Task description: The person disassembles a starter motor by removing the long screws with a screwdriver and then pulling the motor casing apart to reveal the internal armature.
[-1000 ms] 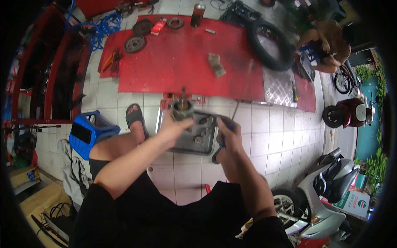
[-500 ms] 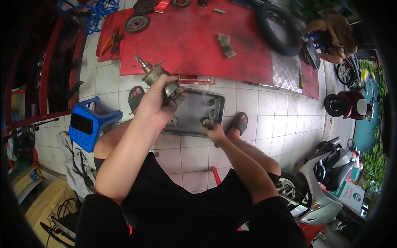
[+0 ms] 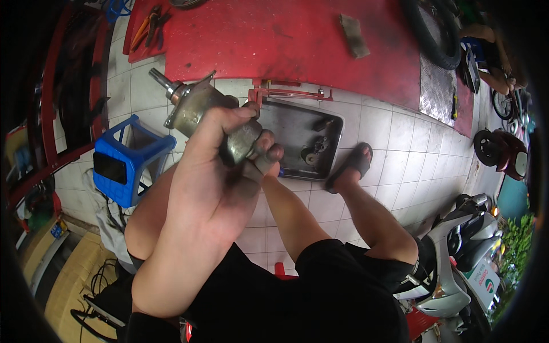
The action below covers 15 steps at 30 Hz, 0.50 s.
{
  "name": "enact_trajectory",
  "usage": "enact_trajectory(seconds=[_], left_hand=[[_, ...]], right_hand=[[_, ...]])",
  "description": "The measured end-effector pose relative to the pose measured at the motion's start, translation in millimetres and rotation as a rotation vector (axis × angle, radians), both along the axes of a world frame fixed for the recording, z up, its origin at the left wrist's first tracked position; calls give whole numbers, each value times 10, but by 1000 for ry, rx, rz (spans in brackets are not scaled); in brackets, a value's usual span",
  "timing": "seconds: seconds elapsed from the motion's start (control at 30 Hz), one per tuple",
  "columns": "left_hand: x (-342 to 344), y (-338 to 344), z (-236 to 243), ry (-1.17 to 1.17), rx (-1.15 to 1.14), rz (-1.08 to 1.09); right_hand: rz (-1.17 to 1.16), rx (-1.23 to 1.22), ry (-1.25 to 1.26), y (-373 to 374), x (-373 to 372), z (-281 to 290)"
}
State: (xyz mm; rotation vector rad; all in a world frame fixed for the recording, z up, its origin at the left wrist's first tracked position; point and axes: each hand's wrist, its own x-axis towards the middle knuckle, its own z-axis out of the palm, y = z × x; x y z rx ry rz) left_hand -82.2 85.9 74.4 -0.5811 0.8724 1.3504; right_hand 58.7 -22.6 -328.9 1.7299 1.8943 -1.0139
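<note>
Left hand [image 3: 214, 171] raised close under the camera, fingers curled tight round the rear barrel of a grimy cylindrical motor unit [image 3: 209, 117]; thumb side over the top, fingertips blackened with grease. Right hand [image 3: 273, 167] mostly hidden behind the left hand and the motor; only a grease-dark fingertip or two showing at the lower right end of the barrel, so whether closed on it or merely steadying it cannot be told. Motor unit held in the air above the tiled floor, between the blue plastic stool [image 3: 128, 160] to the left and the shallow metal tray [image 3: 337, 128] to the right, well clear of both. Long axis running from lower right to upper left in the head view; stepped shaft end [image 3: 159, 77] pointing up-left, toward the red mat [image 3: 286, 40], mounting flange just behind the shaft, rear end buried in the palm. Risks, as judged: greasy skin on smooth metal, heavy-looking body gripped only at the rear, so a slip likely if the grip relaxes; fall path onto hard tile near the sandalled foot [image 3: 350, 166], or onto the tray with its small loose parts [image 3: 313, 151], which could scatter. Shaft end exposed and leading, so a knock against the red bracket [image 3: 286, 94] at the mat edge could mar it. Parked scooter [image 3: 457, 257] at lower right, well apart.
</note>
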Motion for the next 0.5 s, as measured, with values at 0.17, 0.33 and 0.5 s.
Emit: enact_trajectory(seconds=[0.17,0.33,0.5], left_hand=[[53,-50,25,23,28,-53],[238,-94,-23,132,11,-198],[311,-164,-150,315,207,-426]], right_hand=[[-110,5,140,173,33,331],[-411,-109,568,524,474,906],[-1161,-730,1278,942,1061,2463]])
